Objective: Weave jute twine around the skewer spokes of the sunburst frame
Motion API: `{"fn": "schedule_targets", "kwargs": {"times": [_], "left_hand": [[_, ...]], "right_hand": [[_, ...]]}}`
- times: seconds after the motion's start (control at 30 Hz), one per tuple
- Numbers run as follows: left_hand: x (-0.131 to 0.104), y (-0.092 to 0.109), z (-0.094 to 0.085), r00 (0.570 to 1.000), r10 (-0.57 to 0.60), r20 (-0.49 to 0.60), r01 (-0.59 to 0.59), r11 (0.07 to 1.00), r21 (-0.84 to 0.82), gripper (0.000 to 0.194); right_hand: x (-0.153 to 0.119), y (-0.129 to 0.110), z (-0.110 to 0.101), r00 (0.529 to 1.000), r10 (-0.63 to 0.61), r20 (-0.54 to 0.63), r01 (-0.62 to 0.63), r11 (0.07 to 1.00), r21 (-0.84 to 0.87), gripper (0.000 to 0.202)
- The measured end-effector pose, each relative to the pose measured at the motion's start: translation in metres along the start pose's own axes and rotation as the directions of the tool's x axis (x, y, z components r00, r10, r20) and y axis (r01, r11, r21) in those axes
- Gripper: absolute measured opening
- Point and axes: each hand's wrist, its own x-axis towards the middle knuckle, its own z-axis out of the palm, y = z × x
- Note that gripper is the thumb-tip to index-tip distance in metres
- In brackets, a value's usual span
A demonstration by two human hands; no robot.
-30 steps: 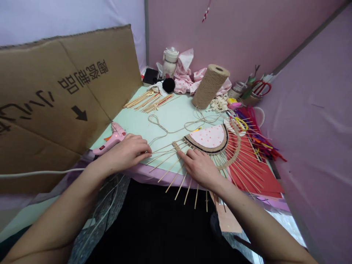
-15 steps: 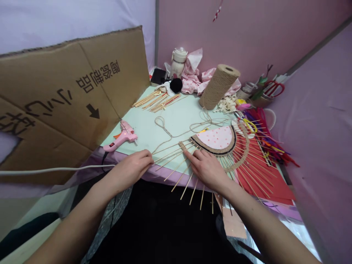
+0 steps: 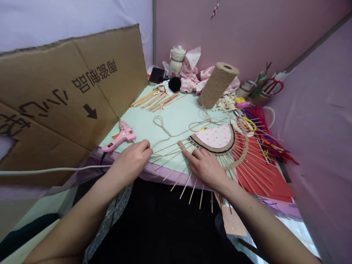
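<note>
At the table's front edge, my left hand [image 3: 133,159] is closed in a pinch on the jute twine [image 3: 162,141], which runs from its fingertips across the table. My right hand [image 3: 205,165] grips the fan-shaped stick piece [image 3: 180,181], index finger pressed on the end of a woven twine band [image 3: 181,145]; its thumb is mostly hidden. Thin sticks spread out from a half-round of dotted pink-white cloth [image 3: 216,136] edged in brown and black. Some stick tips stick out past the table edge. Another stretch of woven band [image 3: 243,154] curves round the right side.
A pink glue gun [image 3: 120,136] lies left of my left hand, beside an upright cardboard sheet [image 3: 71,91]. Loose sticks [image 3: 155,99], a large twine cone [image 3: 219,85] and a bottle [image 3: 176,62] stand or lie behind. Red sheets [image 3: 275,183] lie at right.
My left hand has drawn slightly up and to the left with the twine. My right hand stays on the stick piece; the whole view has shifted a little.
</note>
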Motion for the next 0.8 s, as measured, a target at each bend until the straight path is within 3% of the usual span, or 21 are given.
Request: {"fn": "schedule_targets", "kwargs": {"times": [0.1, 0.2, 0.27, 0.37, 0.47, 0.6, 0.8], "left_hand": [[0.023, 0.002, -0.018, 0.999, 0.027, 0.041, -0.030, 0.997, 0.073, 0.023], [0.057, -0.002, -0.019, 0.997, 0.069, -0.026, -0.067, 0.996, 0.056, 0.024], [0.084, -0.007, -0.010, 0.989, 0.077, -0.127, -0.073, 0.997, 0.037, 0.025], [0.120, -0.014, 0.011, 0.956, -0.062, -0.286, 0.055, 0.998, -0.032, 0.024], [0.142, -0.016, 0.031, 0.952, -0.171, -0.255, 0.161, 0.985, -0.062, 0.028], [0.145, -0.019, 0.039, 0.973, -0.195, -0.124, 0.184, 0.978, -0.096, 0.030], [0.117, -0.013, 0.016, 0.980, 0.007, -0.201, -0.062, 0.961, -0.268, 0.055]], "right_hand": [[0.000, 0.000, 0.000, 1.000, 0.003, -0.004, -0.003, 1.000, 0.014, 0.047], [0.000, -0.001, 0.000, 1.000, 0.007, -0.015, -0.006, 1.000, 0.020, 0.047], [0.000, -0.001, 0.000, 1.000, 0.011, -0.017, -0.011, 1.000, 0.026, 0.047], [0.001, -0.001, -0.002, 1.000, 0.020, 0.002, -0.020, 0.999, 0.033, 0.049], [0.002, -0.001, -0.002, 1.000, 0.015, 0.011, -0.016, 1.000, 0.026, 0.049], [0.003, 0.000, -0.001, 1.000, 0.012, 0.006, -0.012, 1.000, 0.017, 0.049], [0.003, -0.001, -0.004, 0.999, 0.024, 0.032, -0.025, 0.999, 0.021, 0.051]]}}
